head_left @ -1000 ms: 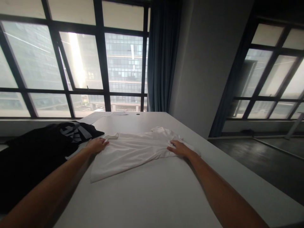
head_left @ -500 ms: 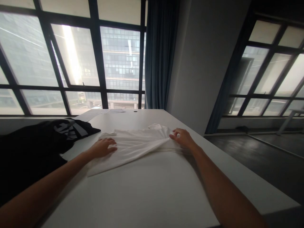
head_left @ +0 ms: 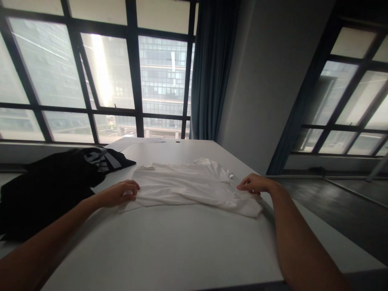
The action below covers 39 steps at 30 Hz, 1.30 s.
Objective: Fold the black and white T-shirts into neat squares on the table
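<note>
A white shirt [head_left: 184,184] lies spread sideways across the white table [head_left: 169,250], with wrinkles over its surface and a sleeve at its lower right. My left hand [head_left: 123,193] is at the shirt's left end, its fingers curled and closed on the fabric edge. At the right end, near the collar and a small label, my right hand [head_left: 253,184] pinches the white cloth between thumb and fingers.
A black garment [head_left: 57,178] with a grey print is heaped on the left side of the table. Papers [head_left: 154,140] lie at the far edge beside a small dark hole. Windows, a blue curtain and a wall stand beyond.
My right hand has moved right and slightly nearer, and the shirt's near layer now lies flatter with a sleeve showing at right. My left hand has shifted slightly left. The view has turned a little left.
</note>
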Motion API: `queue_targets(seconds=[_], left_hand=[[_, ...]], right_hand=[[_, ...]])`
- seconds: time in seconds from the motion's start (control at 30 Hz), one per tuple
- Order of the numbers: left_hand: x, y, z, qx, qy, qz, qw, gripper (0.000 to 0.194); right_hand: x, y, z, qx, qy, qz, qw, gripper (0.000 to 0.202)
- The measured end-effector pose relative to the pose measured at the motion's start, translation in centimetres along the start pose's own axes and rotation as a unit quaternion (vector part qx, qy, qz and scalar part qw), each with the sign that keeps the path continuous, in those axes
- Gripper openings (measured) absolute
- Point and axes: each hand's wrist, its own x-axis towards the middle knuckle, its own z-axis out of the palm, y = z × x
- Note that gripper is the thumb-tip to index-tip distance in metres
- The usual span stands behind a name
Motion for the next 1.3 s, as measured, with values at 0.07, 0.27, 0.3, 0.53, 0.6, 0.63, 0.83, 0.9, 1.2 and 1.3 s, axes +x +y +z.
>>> queue_targets(seconds=[0.07, 0.27, 0.3, 0.53, 0.6, 0.63, 0.83, 0.9, 1.2, 1.3], left_hand=[[-0.7, -0.1, -1.5, -0.025, -0.015, 0.005, 1.0, 0.05], [-2.1, -1.0, -3.7, -0.075, 0.019, -0.05, 0.996, 0.058], [-1.7, -1.0, -3.1, -0.067, 0.039, -0.059, 0.995, 0.06], [0.7, -0.7, 2.6, 0.038, -0.009, -0.027, 0.999, 0.069], [0.1, -1.1, 2.1, 0.044, -0.051, -0.027, 0.997, 0.075], [-0.2, -1.2, 1.6, 0.042, -0.069, -0.023, 0.996, 0.077], [2.6, -1.4, -0.6, 0.059, -0.039, -0.06, 0.996, 0.056], [5.0, -2.2, -0.2, 0.09, 0.014, -0.056, 0.994, 0.056], [9.7, -10.3, -1.0, 0.252, 0.049, -0.331, 0.908, 0.053], [10.2, -8.9, 0.1, 0.278, 0.12, -0.293, 0.907, 0.053]], right_hand=[[-0.6, -0.1, 0.0, 0.004, -0.062, 0.022, 0.998, 0.05], [-1.4, -0.7, -0.4, 0.073, -0.092, -0.063, 0.991, 0.053], [-0.8, -0.7, 0.0, 0.072, -0.059, -0.07, 0.993, 0.054], [3.9, -0.6, 4.4, -0.027, 0.111, -0.101, 0.988, 0.045], [4.1, -0.2, 4.2, -0.053, 0.072, -0.061, 0.994, 0.052], [4.1, -0.2, 3.9, -0.071, 0.046, -0.041, 0.996, 0.052], [6.9, -3.6, 2.2, -0.196, 0.062, -0.067, 0.976, 0.04], [8.9, -5.3, 2.6, -0.208, 0.092, -0.112, 0.967, 0.05], [16.1, -4.3, 4.0, -0.189, 0.02, -0.099, 0.977, 0.084], [16.9, -3.8, 4.7, -0.184, 0.037, -0.096, 0.978, 0.088]])
